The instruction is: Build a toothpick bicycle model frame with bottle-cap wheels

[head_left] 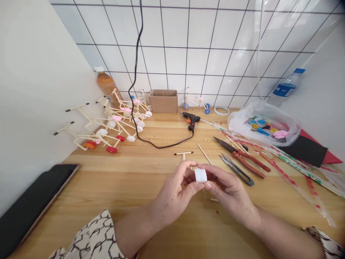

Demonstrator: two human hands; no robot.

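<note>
Between my two hands, just above the tabletop, is a pair of white bottle caps that seem to be pressed against each other, with a seam running down the middle. My left hand pinches them from the left with thumb and fingers. From the right, my right hand grips them the same way. Right behind my fingers lies a T-shaped stick piece with dark ends, partly hidden. A loose wooden stick is beside it, and a short stick shows under my right hand.
Stick-and-cap models crowd the left. A black glue gun, a cardboard box and another model are behind. Pliers, snips, glue sticks and a bag of caps lie right. A dark phone-like slab is left.
</note>
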